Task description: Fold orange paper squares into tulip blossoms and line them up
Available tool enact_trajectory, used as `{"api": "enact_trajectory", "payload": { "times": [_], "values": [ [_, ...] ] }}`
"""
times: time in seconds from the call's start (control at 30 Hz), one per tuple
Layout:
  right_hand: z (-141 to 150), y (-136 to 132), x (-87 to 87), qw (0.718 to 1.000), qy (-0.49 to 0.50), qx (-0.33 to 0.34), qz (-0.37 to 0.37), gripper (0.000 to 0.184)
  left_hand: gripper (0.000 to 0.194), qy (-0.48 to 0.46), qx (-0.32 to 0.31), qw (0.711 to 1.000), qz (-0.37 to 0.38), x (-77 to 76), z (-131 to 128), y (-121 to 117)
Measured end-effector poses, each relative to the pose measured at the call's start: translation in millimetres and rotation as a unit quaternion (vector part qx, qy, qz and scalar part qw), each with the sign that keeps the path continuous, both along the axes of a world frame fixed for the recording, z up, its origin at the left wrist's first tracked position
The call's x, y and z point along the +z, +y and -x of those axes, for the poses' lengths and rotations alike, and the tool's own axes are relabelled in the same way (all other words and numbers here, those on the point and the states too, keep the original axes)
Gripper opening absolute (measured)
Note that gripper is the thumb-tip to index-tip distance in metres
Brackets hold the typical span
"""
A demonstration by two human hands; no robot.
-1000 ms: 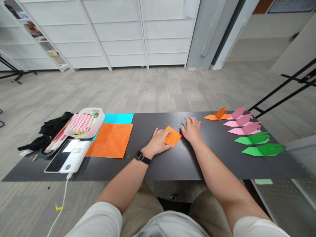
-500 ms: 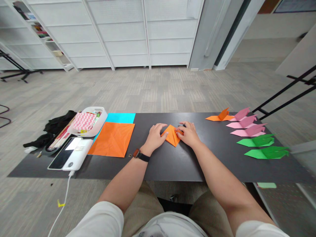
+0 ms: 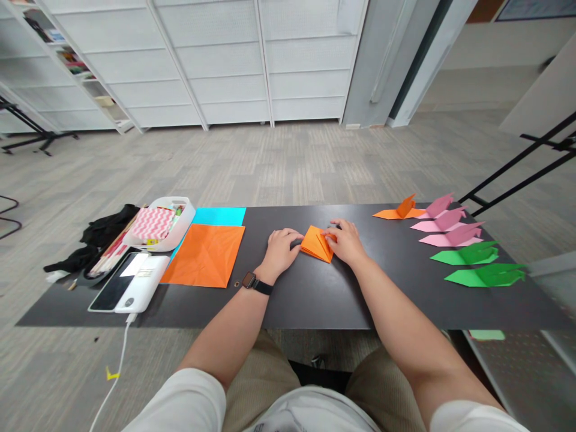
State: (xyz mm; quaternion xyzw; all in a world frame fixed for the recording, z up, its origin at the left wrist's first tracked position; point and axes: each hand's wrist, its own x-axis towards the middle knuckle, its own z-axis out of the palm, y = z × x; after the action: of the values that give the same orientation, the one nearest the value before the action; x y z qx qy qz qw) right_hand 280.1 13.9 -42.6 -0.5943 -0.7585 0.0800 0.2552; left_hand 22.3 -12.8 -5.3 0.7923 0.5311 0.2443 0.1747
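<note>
A small folded orange paper (image 3: 316,244) lies on the black table (image 3: 315,288) between my hands. My left hand (image 3: 281,251), with a dark watch on the wrist, rests curled on the table, its fingertips against the paper's left edge. My right hand (image 3: 345,242) presses on the paper's right side, with fingers pinching a fold there.
A flat orange sheet (image 3: 204,255) over a cyan sheet (image 3: 220,215) lies to the left, next to a white basket (image 3: 157,225), a phone on a white power bank (image 3: 128,289) and black cloth (image 3: 101,231). Folded orange (image 3: 398,210), pink (image 3: 443,223) and green (image 3: 477,264) paper figures line the right end.
The orange paper went from a flat diamond under my left hand to a narrower folded shape. My right hand came in from the bare table onto its right side; my left slid back.
</note>
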Motion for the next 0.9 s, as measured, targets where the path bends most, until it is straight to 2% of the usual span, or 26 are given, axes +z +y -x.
{"api": "enact_trajectory", "payload": {
  "times": [0.33, 0.5, 0.9],
  "values": [
    [3.3, -3.4, 6.3, 0.999, -0.006, 0.026, 0.026, 0.021, 0.019, -0.017, -0.031, 0.999, -0.014, -9.0, 3.5, 5.9],
    [3.3, -4.1, 7.8, 0.998, 0.001, 0.050, 0.028, 0.020, 0.021, 0.008, -0.099, 0.995, -0.019, -12.1, 9.9, 7.6],
    [4.9, -5.9, 10.4, 0.997, 0.014, 0.074, 0.029, 0.020, 0.008, 0.016, -0.121, 0.992, 0.021, -5.6, 8.6, -0.9]
  ]
}}
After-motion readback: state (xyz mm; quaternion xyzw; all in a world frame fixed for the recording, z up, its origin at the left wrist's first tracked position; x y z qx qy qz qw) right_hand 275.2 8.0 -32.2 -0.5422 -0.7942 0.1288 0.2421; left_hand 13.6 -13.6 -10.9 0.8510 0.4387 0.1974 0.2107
